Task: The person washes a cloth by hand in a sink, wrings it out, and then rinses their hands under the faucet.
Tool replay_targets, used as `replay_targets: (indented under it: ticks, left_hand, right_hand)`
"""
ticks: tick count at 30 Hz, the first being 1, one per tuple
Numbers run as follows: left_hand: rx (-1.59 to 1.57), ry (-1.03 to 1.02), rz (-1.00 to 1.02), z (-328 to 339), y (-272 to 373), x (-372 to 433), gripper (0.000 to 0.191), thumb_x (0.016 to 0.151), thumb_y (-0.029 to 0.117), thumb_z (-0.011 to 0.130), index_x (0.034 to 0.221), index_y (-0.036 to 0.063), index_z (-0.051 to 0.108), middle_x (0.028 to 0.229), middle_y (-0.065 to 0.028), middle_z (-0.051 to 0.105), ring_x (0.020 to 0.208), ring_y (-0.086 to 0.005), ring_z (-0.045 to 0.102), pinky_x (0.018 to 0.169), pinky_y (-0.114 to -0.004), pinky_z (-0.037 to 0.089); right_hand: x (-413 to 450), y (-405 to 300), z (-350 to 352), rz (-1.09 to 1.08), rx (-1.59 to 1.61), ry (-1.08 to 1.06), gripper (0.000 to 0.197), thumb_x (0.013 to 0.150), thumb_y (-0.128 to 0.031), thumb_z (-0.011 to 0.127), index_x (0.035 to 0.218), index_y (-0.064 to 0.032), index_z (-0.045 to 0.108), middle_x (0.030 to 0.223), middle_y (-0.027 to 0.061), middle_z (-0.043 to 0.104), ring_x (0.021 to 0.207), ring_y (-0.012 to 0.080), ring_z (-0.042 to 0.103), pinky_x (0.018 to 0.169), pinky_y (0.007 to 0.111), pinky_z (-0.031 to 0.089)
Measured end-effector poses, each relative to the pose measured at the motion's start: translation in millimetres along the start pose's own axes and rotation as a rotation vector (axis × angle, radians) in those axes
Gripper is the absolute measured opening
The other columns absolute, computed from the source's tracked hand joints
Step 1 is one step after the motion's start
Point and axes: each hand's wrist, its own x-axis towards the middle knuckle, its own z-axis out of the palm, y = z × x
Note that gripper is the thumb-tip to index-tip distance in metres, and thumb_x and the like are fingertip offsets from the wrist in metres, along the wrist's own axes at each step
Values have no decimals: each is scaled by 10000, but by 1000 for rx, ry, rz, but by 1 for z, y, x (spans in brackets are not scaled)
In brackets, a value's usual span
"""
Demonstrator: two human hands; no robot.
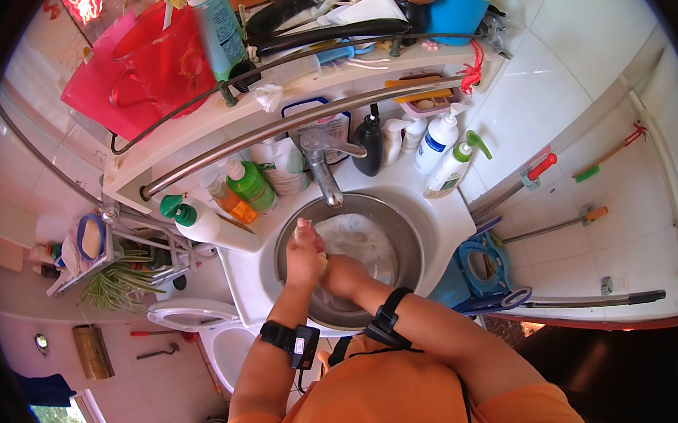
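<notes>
My left hand (303,258) is raised over a steel basin (410,248), its thumb pointing up and its fingers curled. Pressed against it from the right is my right hand (343,277), with closed fingers. A small pale yellow thing (323,261), perhaps soap, shows between the two hands; most of it is hidden by them. Cloudy, foamy water (356,240) fills the bottom of the basin, which sits in a white washbasin (249,282). Just beyond my hands, the chrome faucet (326,180) points down over the basin's far rim. No stream is visible from it.
Pump bottles, including a white one with a green top (213,223) and a green one (251,185), line the washbasin's back left. Lotion bottles (435,140) stand at right. A metal towel bar (286,124) crosses below a crowded shelf (181,143). A toilet (231,351) is at left.
</notes>
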Motion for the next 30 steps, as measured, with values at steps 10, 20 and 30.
replay_targets:
  ticks: [10,20,30]
  left_hand:
    - [74,244,-150,-48,-31,-1,404,902,432,413,1058,64,474,996,-84,503,896,-182,491,728,-322,423]
    - [78,214,-351,-49,-38,-10,493,855,293,437,1293,76,373,1289,-110,399,1171,-253,384,933,-377,334]
    - [-601,24,-671,-61,-60,18,315,900,251,380,1055,17,524,985,-129,593,900,-259,585,823,-411,458]
  right_hand:
    - [2,18,-45,-129,-369,356,653,662,-217,662,1217,-18,380,1123,203,464,1035,352,486,860,424,405]
    - [62,51,-11,-26,-634,-22,455,779,-227,552,1200,-70,483,1176,188,512,1066,324,507,866,383,419]
    - [45,35,4,-243,594,-124,489,747,-64,507,1229,-45,431,1090,131,536,982,166,528,782,279,452]
